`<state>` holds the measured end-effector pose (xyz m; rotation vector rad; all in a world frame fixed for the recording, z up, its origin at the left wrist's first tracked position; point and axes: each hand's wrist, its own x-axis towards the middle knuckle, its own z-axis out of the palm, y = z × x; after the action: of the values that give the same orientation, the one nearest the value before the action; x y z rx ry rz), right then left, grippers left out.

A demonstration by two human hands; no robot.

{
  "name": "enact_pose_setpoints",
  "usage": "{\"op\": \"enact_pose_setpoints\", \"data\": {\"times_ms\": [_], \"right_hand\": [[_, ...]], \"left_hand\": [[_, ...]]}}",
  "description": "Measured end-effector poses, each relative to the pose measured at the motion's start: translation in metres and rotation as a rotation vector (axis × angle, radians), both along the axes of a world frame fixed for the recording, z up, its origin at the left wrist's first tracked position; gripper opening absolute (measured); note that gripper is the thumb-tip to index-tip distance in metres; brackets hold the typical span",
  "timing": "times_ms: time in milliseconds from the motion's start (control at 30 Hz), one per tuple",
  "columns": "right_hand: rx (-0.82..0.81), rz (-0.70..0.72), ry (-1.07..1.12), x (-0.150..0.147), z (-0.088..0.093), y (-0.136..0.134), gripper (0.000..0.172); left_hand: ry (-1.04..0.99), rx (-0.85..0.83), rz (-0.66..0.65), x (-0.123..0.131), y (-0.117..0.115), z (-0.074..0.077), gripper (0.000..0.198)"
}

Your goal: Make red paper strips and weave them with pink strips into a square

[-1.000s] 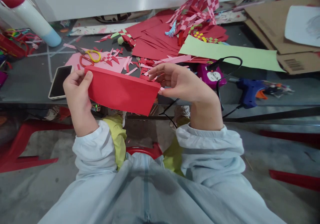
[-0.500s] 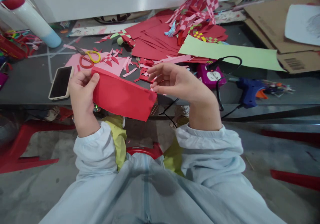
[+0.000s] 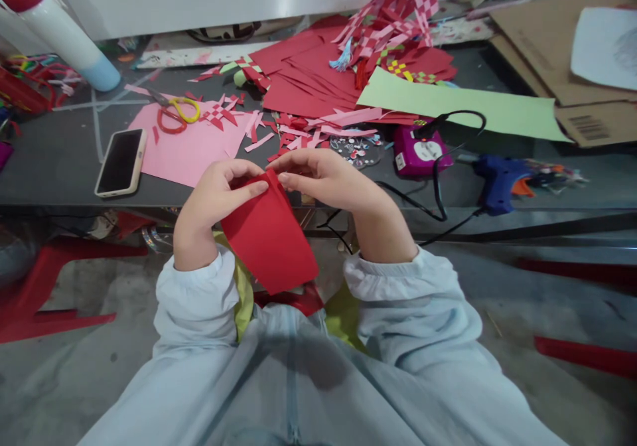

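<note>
A folded piece of red paper (image 3: 273, 240) hangs tilted over the table's front edge, above my lap. My left hand (image 3: 226, 190) pinches its upper left part, thumb on the near face and fingers behind. At the paper's top corner, my right hand (image 3: 318, 177) has its thumb and fingertips closed on the edge, close to the left fingertips. Pink paper (image 3: 184, 150) lies on the table just beyond my left hand, with scissors (image 3: 176, 113) with red and yellow handles resting on it. Cut paper strips (image 3: 298, 137) are scattered past both hands.
A phone (image 3: 121, 162) and a bottle (image 3: 64, 31) stand at the left. Red sheets (image 3: 308, 87), woven paper strips (image 3: 393, 24) and a green sheet (image 3: 462, 104) lie farther back. At the right are a purple power socket (image 3: 422, 148), a blue glue gun (image 3: 497, 180) and cardboard (image 3: 542, 41).
My left hand has moved right with the red paper, which has turned so its far end hangs down. My right hand has come left and closed on the paper's top edge.
</note>
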<state>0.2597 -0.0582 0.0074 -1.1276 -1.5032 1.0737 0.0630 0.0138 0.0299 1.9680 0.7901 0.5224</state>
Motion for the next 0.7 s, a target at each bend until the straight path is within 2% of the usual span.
{"op": "enact_pose_setpoints", "data": {"times_ms": [167, 400, 700], "right_hand": [[-0.023, -0.051, 0.053, 0.000, 0.000, 0.001, 0.017], [0.001, -0.066, 0.109, 0.000, -0.001, 0.002, 0.021], [0.031, -0.123, 0.187, -0.002, 0.000, 0.002, 0.026]], "left_hand": [[0.045, 0.037, -0.021, 0.004, -0.001, -0.001, 0.031], [0.023, 0.053, -0.014, 0.009, -0.004, -0.003, 0.037], [-0.096, 0.069, 0.015, 0.013, -0.005, -0.007, 0.031]]}}
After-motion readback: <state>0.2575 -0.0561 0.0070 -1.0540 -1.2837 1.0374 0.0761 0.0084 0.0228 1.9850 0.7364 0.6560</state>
